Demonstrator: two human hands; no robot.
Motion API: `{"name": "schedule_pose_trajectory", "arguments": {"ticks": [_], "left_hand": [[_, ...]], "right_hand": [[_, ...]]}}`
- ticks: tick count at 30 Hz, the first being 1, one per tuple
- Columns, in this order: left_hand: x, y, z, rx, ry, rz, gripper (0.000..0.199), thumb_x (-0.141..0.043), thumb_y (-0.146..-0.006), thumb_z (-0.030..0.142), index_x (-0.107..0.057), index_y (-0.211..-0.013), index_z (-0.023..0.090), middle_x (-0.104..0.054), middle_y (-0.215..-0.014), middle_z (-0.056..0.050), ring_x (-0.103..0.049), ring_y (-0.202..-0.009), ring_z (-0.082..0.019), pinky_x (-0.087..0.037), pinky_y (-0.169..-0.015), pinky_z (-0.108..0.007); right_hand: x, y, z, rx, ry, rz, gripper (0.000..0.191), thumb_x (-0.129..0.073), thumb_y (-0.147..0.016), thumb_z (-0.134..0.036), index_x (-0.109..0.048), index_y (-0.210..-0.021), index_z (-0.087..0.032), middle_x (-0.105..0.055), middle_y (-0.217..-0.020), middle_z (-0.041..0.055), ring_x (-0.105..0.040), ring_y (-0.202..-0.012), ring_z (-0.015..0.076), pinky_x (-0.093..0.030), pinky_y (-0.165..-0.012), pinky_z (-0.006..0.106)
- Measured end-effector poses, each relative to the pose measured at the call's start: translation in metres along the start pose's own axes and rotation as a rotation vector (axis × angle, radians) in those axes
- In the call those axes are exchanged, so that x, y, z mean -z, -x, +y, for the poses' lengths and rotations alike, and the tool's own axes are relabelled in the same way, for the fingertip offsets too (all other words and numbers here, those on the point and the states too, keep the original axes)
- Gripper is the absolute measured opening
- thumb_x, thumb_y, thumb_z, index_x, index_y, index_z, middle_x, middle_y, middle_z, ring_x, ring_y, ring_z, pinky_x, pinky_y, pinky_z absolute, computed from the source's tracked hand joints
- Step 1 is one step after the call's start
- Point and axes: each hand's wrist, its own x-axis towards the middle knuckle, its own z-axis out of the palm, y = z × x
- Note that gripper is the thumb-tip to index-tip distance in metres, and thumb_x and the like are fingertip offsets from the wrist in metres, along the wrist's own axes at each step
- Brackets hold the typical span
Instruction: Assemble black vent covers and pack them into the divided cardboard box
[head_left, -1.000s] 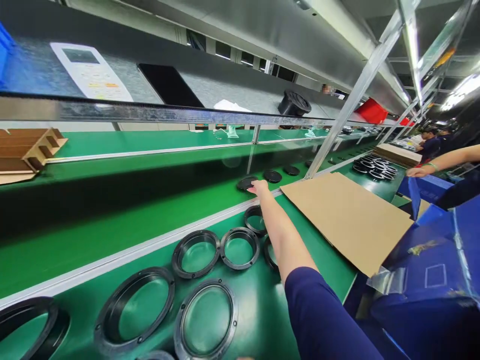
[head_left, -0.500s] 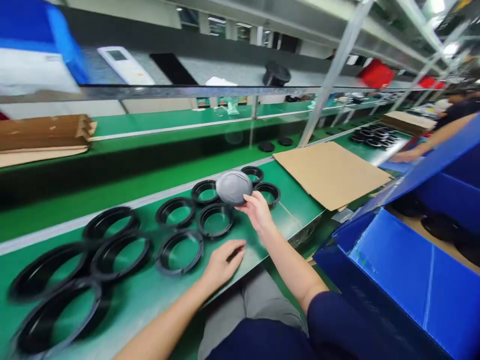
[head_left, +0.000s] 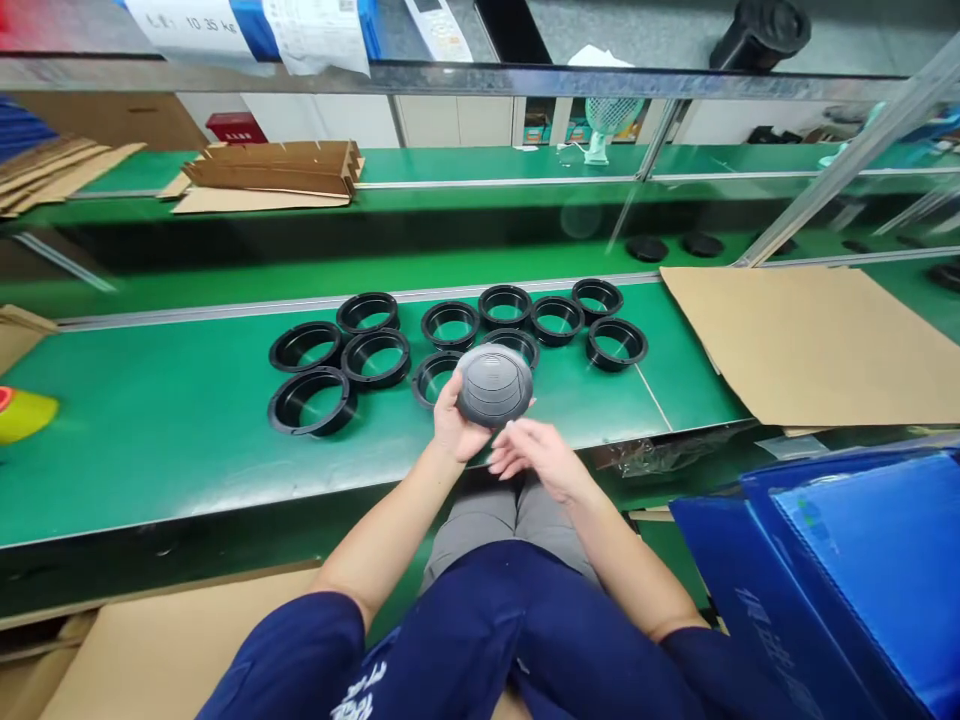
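My left hand (head_left: 459,428) grips a round grey air vent (head_left: 495,385) by its left and lower edge, with slatted lines showing on its domed face. Just below the vent's lower right rim is my right hand (head_left: 536,455), fingers loosely bent and apart, holding nothing that I can see. Behind the vent, several black rings stand on the green bench (head_left: 180,440). One black ring (head_left: 510,345) is partly covered by the vent, and another ring (head_left: 433,380) sits just left of it. A separate black ring (head_left: 616,345) lies to the right.
A flat cardboard sheet (head_left: 817,345) covers the bench's right side. Blue boxes (head_left: 840,590) stand at lower right. A slanted metal post (head_left: 847,160) rises at right, and a shelf edge (head_left: 465,78) crosses above. A yellow roll (head_left: 26,415) lies far left.
The vent has passed from my right hand to my left and come nearer my body. My right hand has drawn back beneath it. The view has turned left.
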Motion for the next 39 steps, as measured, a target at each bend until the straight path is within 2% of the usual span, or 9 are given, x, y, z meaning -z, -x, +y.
{"name": "schedule_pose_trajectory", "arguments": {"ticks": [2,5,8,13,18,22,29,35,39], "left_hand": [[-0.007,0.003,0.006,-0.033,0.062,0.056,0.059,-0.060,-0.090,0.060,-0.059,-0.132,0.018,-0.067,-0.131,-0.012,-0.063,-0.121,-0.035,-0.053,-0.102,-0.057],[-0.015,0.007,0.006,0.049,0.104,0.087,0.055,-0.054,-0.095,0.056,-0.058,-0.135,0.018,-0.067,-0.132,-0.011,-0.059,-0.128,-0.034,-0.049,-0.108,-0.058],[-0.020,0.009,-0.002,0.141,0.120,0.111,0.052,-0.050,-0.099,0.054,-0.060,-0.133,0.016,-0.068,-0.131,-0.011,-0.059,-0.129,-0.033,-0.051,-0.108,-0.053],[-0.023,0.009,-0.012,0.105,0.073,0.049,0.052,-0.056,-0.098,0.050,-0.057,-0.139,0.018,-0.066,-0.133,-0.011,-0.057,-0.133,-0.033,-0.045,-0.114,-0.052],[-0.024,0.004,-0.014,0.142,0.081,0.017,0.057,-0.057,-0.098,0.056,-0.054,-0.141,0.019,-0.064,-0.136,-0.012,-0.056,-0.134,-0.035,-0.040,-0.116,-0.060],[-0.024,0.001,-0.015,0.218,0.136,-0.041,0.063,-0.052,-0.097,0.066,-0.053,-0.142,0.022,-0.062,-0.137,-0.015,-0.054,-0.134,-0.040,-0.037,-0.111,-0.071],[-0.025,-0.006,-0.015,0.286,0.215,-0.003,0.059,-0.044,-0.101,0.065,-0.061,-0.134,0.019,-0.063,-0.135,-0.018,-0.055,-0.133,-0.042,-0.034,-0.110,-0.076],[-0.024,-0.013,-0.016,0.332,0.271,0.059,0.054,-0.042,-0.101,0.063,-0.069,-0.114,0.018,-0.065,-0.132,-0.018,-0.056,-0.131,-0.042,-0.033,-0.109,-0.077],[-0.026,-0.017,-0.016,0.352,0.284,0.054,0.055,-0.041,-0.102,0.062,-0.069,-0.115,0.017,-0.066,-0.129,-0.018,-0.057,-0.130,-0.041,-0.035,-0.109,-0.075]], "right_hand": [[0.015,0.001,-0.007,0.135,0.275,0.119,0.046,-0.062,-0.093,-0.063,-0.068,-0.087,-0.018,-0.068,-0.075,0.0057,-0.069,-0.067,0.0177,-0.059,-0.060,0.029],[0.035,-0.004,-0.023,0.603,0.704,0.351,0.037,-0.054,-0.100,-0.054,-0.074,-0.106,-0.024,-0.068,-0.104,0.0097,-0.066,-0.101,0.0237,-0.059,-0.090,0.041],[0.047,-0.014,-0.032,0.829,1.036,0.299,0.036,-0.049,-0.103,-0.048,-0.073,-0.124,-0.031,-0.055,-0.135,0.0100,-0.046,-0.131,0.0295,-0.042,-0.115,0.052],[0.057,-0.026,-0.025,0.811,1.130,0.271,0.047,-0.037,-0.106,-0.054,-0.078,-0.114,-0.031,-0.051,-0.141,0.0076,-0.039,-0.135,0.0301,-0.035,-0.119,0.055],[0.060,-0.022,-0.026,0.716,0.924,0.232,0.056,-0.029,-0.107,-0.058,-0.076,-0.117,-0.029,-0.051,-0.142,0.0086,-0.043,-0.137,0.0285,-0.038,-0.117,0.054],[0.062,-0.016,-0.030,0.654,0.791,0.297,0.058,-0.027,-0.108,-0.058,-0.075,-0.116,-0.027,-0.053,-0.137,0.0100,-0.050,-0.135,0.0269,-0.040,-0.117,0.051],[0.067,-0.009,-0.026,0.611,0.744,0.292,0.057,-0.032,-0.106,-0.061,-0.075,-0.115,-0.026,-0.056,-0.136,0.0099,-0.050,-0.135,0.0260,-0.039,-0.118,0.047],[0.070,-0.008,-0.026,0.587,0.787,0.308,0.060,-0.029,-0.105,-0.064,-0.075,-0.118,-0.027,-0.057,-0.135,0.0104,-0.049,-0.136,0.0251,-0.038,-0.119,0.046],[0.072,-0.008,-0.027,0.615,0.780,0.315,0.058,-0.030,-0.106,-0.060,-0.074,-0.121,-0.026,-0.056,-0.135,0.0106,-0.050,-0.135,0.0254,-0.038,-0.119,0.046]]}}
